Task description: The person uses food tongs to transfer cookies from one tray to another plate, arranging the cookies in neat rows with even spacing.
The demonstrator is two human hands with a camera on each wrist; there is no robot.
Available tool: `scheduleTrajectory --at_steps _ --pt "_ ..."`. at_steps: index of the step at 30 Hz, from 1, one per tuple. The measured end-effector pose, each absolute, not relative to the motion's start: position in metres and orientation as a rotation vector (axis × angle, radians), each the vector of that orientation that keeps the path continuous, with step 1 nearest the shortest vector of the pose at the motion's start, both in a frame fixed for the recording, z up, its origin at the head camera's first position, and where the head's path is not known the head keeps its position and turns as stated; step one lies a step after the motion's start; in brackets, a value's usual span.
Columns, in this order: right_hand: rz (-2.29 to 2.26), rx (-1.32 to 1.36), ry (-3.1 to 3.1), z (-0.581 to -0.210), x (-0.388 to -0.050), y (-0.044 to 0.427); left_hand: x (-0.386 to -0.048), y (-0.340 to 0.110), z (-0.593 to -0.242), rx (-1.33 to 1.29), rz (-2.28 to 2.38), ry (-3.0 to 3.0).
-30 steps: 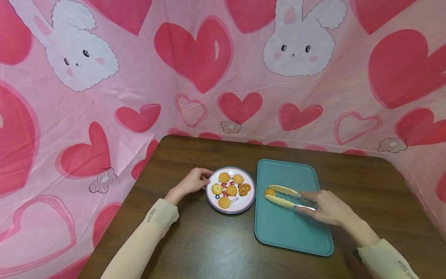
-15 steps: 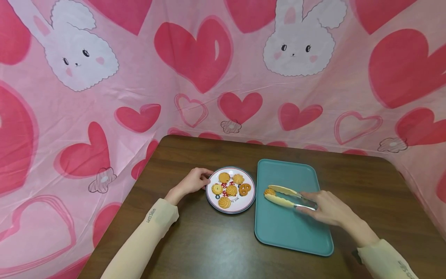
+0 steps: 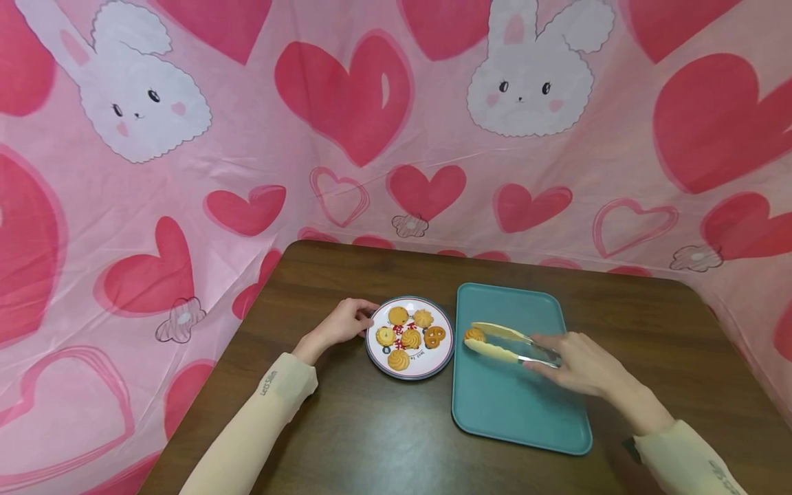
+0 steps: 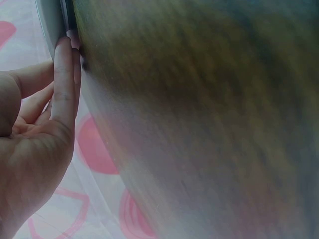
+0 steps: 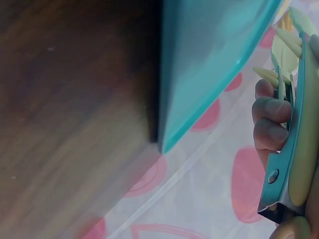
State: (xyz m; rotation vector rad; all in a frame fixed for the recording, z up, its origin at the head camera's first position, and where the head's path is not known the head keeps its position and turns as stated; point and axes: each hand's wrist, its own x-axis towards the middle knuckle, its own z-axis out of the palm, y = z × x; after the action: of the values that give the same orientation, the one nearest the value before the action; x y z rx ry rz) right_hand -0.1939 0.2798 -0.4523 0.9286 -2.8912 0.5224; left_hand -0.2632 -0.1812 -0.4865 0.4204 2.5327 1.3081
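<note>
In the head view my left hand pinches the left rim of a round white plate with a dark edge. The left wrist view shows the thumb over that rim and the fingers beneath it. Several cookies lie on the plate, among them a pretzel-shaped one and a swirl cookie. My right hand grips metal tongs with cream tips. Between the tips sits another golden swirl cookie, over the left side of the teal tray. Whether it touches the tray I cannot tell.
The plate stands against or very close to the tray's left edge on a dark wooden table. A pink cloth with hearts and rabbits hangs behind the table and along its left side.
The tongs and the cookie between their tips have moved slightly left, toward the plate, with my right hand. My left hand and the plate have stayed put.
</note>
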Motion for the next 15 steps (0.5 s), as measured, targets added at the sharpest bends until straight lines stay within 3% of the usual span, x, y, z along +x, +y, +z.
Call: scheduleTrajectory --at_steps 15 --pt "0.529 1.102 -2.85 -0.441 -0.201 0.247 -0.262 -0.182 -0.486 0.425 1.299 2.527"
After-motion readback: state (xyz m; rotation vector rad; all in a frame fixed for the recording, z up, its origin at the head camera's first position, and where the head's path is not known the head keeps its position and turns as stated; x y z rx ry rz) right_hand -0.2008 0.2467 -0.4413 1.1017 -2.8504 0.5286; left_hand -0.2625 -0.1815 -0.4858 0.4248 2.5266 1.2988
